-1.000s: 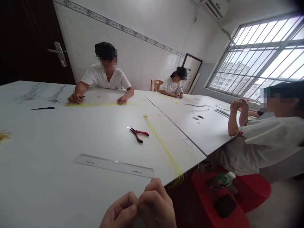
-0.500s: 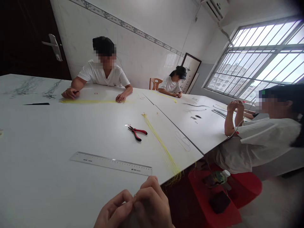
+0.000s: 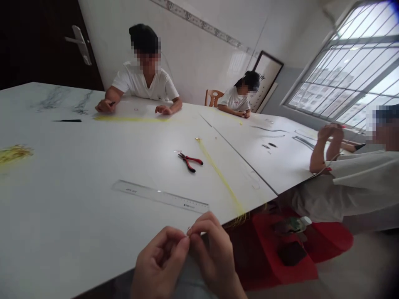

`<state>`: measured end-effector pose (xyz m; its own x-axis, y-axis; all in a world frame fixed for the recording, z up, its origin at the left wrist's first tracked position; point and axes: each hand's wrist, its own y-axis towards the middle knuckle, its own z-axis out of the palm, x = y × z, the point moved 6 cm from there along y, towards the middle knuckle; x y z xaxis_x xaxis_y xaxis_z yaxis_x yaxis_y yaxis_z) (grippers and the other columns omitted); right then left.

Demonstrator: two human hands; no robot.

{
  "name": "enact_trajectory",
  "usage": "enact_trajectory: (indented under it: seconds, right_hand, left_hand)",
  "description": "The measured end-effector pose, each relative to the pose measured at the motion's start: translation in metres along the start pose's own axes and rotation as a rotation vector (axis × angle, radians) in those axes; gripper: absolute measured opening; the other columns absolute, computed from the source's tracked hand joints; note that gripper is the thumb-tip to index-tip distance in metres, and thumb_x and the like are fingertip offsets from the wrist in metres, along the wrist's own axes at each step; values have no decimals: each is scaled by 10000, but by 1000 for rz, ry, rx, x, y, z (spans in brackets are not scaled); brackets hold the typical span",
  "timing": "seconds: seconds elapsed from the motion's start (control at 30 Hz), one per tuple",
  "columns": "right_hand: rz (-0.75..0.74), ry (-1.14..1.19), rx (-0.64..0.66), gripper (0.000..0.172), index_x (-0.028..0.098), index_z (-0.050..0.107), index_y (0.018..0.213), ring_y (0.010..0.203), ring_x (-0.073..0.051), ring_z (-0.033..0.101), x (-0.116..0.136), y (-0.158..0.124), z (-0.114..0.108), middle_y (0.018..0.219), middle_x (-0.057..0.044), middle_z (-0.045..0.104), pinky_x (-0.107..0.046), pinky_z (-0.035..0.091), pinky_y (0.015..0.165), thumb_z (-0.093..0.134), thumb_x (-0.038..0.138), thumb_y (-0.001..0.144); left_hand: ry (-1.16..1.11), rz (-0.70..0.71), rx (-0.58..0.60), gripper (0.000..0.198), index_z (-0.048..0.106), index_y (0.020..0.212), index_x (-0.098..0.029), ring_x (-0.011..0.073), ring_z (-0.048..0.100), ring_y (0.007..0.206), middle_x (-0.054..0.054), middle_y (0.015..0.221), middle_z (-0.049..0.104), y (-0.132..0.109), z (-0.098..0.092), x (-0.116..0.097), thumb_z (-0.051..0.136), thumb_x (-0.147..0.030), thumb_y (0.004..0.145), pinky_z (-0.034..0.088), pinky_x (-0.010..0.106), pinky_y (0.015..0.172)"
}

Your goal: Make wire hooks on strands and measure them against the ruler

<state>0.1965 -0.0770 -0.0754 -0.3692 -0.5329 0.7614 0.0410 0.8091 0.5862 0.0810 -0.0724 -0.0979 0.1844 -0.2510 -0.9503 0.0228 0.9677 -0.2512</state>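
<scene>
Hands [image 3: 162, 259] pinch tiny piece [image 3: 188, 231] by table edge [image 3: 106, 279]; ruler [image 3: 162, 196] near, pliers [image 3: 188, 162] farther.

We read the setting as a small handcraft workroom. Co-workers [image 3: 148, 85] sat at a shared white table [image 3: 71, 178] bearing pliers [image 3: 186, 158], a ruler [image 3: 162, 197] and yellow strands [image 3: 222, 176]; a barred window [image 3: 339, 77] admitted daylight.

Left fingers [image 3: 180, 251], right fingers [image 3: 206, 226] pinch tiny piece [image 3: 188, 231]; ruler [image 3: 162, 195], pliers [image 3: 188, 160] on table [image 3: 75, 199].
</scene>
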Motion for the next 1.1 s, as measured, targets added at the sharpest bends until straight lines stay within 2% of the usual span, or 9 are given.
enact_trajectory:
  seconds: [0.1, 0.17, 0.33, 0.53, 0.63, 0.73, 0.87, 1.0, 1.1]
  right_hand:
    - [152, 111, -20, 88, 206, 542, 845, 681, -100, 493, -9, -5, -3, 748, 4, 512, -233, 405, 587, 463, 183, 876]
    - [237, 159, -9, 97, 205, 550, 851, 685, -104, 481, -15, -8, -2, 747, 2, 507, -238, 402, 599, 462, 225, 889]
    - [259, 242, 91, 94, 211, 565, 813, 729, -118, 488, -12, -7, 4, 755, 0, 511, -258, 414, 650, 501, 246, 873]
    - [247, 194, 49, 72, 208, 570, 815, 708, -119, 490, -14, -5, 2, 746, -4, 513, -258, 416, 620, 514, 214, 860]
    - [248, 175, 48, 64, 202, 563, 795, 692, -117, 485, -18, -5, 3, 727, 0, 506, -255, 415, 611, 530, 211, 849]
    - [255, 169, 69, 82, 202, 546, 779, 687, -112, 479, -20, -4, 4, 718, 6, 493, -248, 409, 608, 519, 203, 856]
    - [255, 161, 106, 104, 202, 539, 766, 685, -111, 474, -18, -2, 3, 715, 6, 486, -247, 399, 606, 508, 215, 865]
    - [253, 155, 136, 134, 196, 539, 740, 677, -119, 471, -16, -3, 6, 702, -2, 486, -253, 396, 598, 514, 250, 860]
    - [279, 180, 107, 188, 196, 516, 712, 652, -118, 466, -19, -4, 10, 675, -1, 481, -245, 390, 578, 504, 305, 865]
  left_hand:
    - [80, 38, -94, 220, 527, 603, -184, 68, 206, 439, -80, 480, 247, -6, -4, -6, 652, -343, 690, 205, 199, 412]
    - [123, 84, -140, 178, 538, 618, -192, 78, 197, 441, -81, 487, 212, -8, -6, -7, 624, -320, 706, 195, 213, 416]
    - [244, 271, -190, 162, 599, 619, -196, 97, 240, 450, -67, 483, 252, -8, -8, -10, 596, -305, 739, 207, 237, 437]
    - [379, 507, -244, 120, 683, 659, -215, 92, 283, 420, -64, 456, 378, -9, -7, -17, 606, -197, 749, 270, 224, 441]
    - [411, 567, -242, 119, 711, 693, -210, 91, 298, 417, -49, 469, 454, -9, -6, -17, 611, -169, 745, 293, 221, 451]
    - [404, 518, -232, 111, 704, 676, -208, 88, 279, 407, -62, 446, 383, -7, -7, -15, 613, -190, 737, 292, 221, 454]
    - [314, 312, -141, 143, 659, 641, -192, 91, 234, 425, -72, 472, 237, -2, -8, -12, 591, -270, 740, 229, 228, 434]
    - [238, 171, -60, 187, 632, 632, -175, 96, 220, 448, -70, 494, 195, -1, -11, -12, 578, -320, 737, 196, 235, 445]
    - [309, 150, -82, 199, 628, 618, -175, 96, 224, 443, -69, 480, 208, -2, -14, -11, 579, -337, 723, 206, 234, 451]
